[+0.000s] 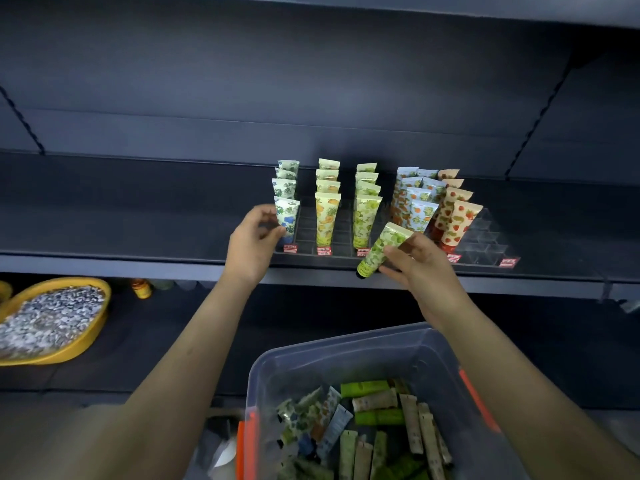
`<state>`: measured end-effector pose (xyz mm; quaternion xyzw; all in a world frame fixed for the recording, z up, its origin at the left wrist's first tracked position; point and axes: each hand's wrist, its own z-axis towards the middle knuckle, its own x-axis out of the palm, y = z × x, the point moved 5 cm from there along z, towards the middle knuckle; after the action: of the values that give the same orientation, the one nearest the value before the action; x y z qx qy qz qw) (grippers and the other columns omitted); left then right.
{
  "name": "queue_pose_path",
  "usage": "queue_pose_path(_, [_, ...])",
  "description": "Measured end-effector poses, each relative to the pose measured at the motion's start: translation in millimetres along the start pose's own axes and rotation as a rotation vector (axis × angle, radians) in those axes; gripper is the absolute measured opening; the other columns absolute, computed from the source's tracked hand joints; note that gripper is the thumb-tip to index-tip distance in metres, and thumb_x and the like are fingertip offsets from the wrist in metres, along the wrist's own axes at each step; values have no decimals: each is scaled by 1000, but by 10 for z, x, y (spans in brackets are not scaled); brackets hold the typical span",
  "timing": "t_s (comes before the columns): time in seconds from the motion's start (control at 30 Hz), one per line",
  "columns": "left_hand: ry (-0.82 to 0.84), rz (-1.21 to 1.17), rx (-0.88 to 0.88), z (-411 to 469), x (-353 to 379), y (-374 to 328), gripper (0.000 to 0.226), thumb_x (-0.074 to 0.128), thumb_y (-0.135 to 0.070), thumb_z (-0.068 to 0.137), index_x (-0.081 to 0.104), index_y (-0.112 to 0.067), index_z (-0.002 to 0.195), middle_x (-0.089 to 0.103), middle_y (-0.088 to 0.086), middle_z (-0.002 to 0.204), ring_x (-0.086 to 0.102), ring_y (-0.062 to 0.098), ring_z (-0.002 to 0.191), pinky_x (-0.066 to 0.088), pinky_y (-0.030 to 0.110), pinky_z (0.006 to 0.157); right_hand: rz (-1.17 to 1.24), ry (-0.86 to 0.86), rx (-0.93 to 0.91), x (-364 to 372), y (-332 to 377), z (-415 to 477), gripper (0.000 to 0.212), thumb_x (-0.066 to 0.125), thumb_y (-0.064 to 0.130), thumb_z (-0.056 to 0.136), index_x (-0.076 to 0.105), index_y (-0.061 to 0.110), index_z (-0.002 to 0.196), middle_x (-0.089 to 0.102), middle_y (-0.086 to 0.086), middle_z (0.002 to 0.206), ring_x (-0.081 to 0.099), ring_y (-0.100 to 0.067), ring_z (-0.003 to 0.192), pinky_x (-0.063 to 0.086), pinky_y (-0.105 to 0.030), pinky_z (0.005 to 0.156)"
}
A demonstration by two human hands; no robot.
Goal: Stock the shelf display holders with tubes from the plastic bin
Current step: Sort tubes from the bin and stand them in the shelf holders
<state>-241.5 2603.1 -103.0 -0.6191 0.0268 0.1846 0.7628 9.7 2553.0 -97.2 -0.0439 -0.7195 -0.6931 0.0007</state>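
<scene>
Here, the left hand [252, 244] pinches one blue tube [288, 214]; the right hand [422, 268] grips one green tube [382, 251].

Bare shelf [121, 209] lies open left of the display holder [483, 237], whose clear right-end compartments stand free. Upright tube rows [327, 202] wall off its back, with narrow slots between them. The left hand [252, 244], pinching the front blue tube [288, 218], and the right hand [422, 268], gripping a tilted green tube [384, 247], crowd the front edge. The plastic bin [346, 344] sits below.

- We look through one head-worn camera, forward and down, onto the shelf [104, 209] close ahead.
- The plastic bin [346, 358] lies nearest us, at the lower edge of the view.
</scene>
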Motion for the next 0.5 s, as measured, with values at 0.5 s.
queue_pose_path(0.5, [-43, 121, -27, 19, -41, 68, 27, 61, -16, 91, 58, -17, 118, 63, -2, 109, 57, 7, 93, 46, 12, 78, -144, 1, -201, 127, 302, -30, 23, 59, 8, 91, 57, 26, 105, 66, 3, 95, 65, -12, 92, 56, -22, 76])
